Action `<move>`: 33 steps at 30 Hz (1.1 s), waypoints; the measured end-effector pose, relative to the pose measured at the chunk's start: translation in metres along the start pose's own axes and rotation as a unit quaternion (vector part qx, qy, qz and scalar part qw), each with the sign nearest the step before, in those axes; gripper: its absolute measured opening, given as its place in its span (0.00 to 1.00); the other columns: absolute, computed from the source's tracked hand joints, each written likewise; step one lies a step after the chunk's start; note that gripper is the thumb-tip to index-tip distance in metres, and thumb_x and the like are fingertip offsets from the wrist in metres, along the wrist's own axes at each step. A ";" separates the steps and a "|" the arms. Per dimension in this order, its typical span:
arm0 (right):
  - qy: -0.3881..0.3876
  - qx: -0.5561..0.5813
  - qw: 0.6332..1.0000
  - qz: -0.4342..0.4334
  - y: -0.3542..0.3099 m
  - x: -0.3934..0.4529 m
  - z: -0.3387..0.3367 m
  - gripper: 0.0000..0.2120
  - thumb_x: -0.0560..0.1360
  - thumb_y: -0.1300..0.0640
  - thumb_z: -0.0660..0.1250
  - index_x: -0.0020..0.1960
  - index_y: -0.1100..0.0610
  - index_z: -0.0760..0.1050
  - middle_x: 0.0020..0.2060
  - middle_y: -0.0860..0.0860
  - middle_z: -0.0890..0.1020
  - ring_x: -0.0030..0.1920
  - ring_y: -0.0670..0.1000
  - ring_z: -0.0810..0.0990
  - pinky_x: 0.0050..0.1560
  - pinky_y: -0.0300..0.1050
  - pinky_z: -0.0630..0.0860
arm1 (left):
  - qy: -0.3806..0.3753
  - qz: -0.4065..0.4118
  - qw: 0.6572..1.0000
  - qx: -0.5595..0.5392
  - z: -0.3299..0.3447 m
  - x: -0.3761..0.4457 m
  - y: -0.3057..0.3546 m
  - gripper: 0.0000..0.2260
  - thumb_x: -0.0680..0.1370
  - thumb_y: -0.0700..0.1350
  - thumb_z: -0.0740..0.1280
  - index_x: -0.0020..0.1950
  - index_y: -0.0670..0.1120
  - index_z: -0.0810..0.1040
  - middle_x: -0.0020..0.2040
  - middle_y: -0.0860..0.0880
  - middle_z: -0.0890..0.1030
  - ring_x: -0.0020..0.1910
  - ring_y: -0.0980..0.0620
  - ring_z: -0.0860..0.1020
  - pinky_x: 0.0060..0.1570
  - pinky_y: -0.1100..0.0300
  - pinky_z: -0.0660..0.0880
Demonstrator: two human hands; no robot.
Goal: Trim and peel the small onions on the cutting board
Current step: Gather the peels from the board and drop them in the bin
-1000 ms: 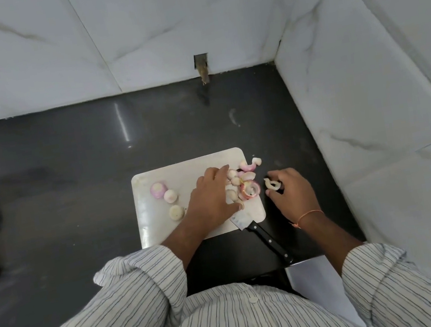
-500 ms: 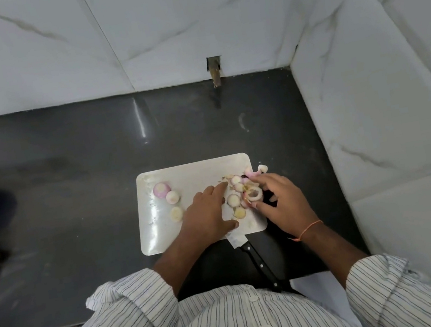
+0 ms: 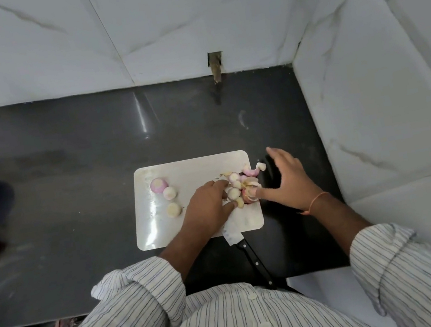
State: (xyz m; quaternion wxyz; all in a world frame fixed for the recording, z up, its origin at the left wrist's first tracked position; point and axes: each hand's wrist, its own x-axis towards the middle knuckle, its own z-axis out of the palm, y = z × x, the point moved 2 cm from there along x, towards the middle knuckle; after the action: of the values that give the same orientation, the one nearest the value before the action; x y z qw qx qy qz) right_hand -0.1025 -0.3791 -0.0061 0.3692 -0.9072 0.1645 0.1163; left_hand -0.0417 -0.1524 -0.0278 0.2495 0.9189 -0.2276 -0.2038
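My left hand (image 3: 206,206) rests palm-down on the cutting board (image 3: 190,172), fingers curled around a small peeled onion (image 3: 233,193) near the board's right edge, beside a heap of peels (image 3: 249,179). My right hand (image 3: 287,180) is spread open off that edge, its thumb touching the peels. Three trimmed onions (image 3: 169,192) sit toward the board's left side; the knife (image 3: 247,252) lies across its near edge onto the bench (image 3: 70,187)

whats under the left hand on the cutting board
The left hand covers part of the cutting board and the knife blade; its fingertips touch a peeled onion. Anything else beneath is hidden.
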 end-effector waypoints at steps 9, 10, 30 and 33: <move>-0.026 -0.157 0.981 -0.107 -0.016 -0.005 0.032 0.63 0.59 0.21 0.74 0.84 0.50 0.55 0.71 0.47 0.65 0.70 0.53 0.64 0.71 0.55 0.73 | -0.002 0.010 1.000 -0.013 0.002 0.002 0.004 0.27 0.77 0.51 0.75 0.76 0.49 0.75 0.58 0.49 0.82 0.55 0.48 0.81 0.55 0.55 0.76; -0.013 -0.165 0.978 -0.123 -0.017 -0.007 0.037 0.61 0.61 0.21 0.73 0.83 0.51 0.57 0.69 0.47 0.66 0.68 0.53 0.65 0.70 0.56 0.74 | -0.006 0.012 1.000 -0.015 0.002 0.002 0.003 0.29 0.77 0.51 0.75 0.77 0.50 0.73 0.58 0.49 0.82 0.55 0.48 0.81 0.54 0.56 0.76; -0.001 -0.069 0.993 -0.094 -0.020 -0.020 0.055 0.63 0.66 0.30 0.78 0.86 0.53 0.47 0.85 0.46 0.52 0.83 0.48 0.54 0.83 0.58 0.59 | -0.066 0.041 0.996 0.054 -0.011 0.019 -0.011 0.40 0.73 0.53 0.79 0.82 0.50 0.67 0.71 0.47 0.73 0.68 0.44 0.73 0.68 0.49 0.75; 0.014 -0.083 0.988 -0.131 -0.027 -0.015 0.057 0.60 0.67 0.31 0.78 0.85 0.52 0.50 0.84 0.45 0.53 0.82 0.46 0.57 0.80 0.57 0.65 | -0.069 0.062 0.995 0.038 -0.015 0.021 -0.016 0.35 0.74 0.50 0.78 0.80 0.49 0.71 0.67 0.47 0.76 0.65 0.45 0.75 0.68 0.51 0.74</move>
State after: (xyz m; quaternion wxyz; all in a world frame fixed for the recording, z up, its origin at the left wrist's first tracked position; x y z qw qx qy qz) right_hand -0.1110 -0.3169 -0.0243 0.3021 -0.9501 0.0387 0.0679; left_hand -0.0121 -0.1453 -0.0302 0.2108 0.8956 -0.3083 -0.2417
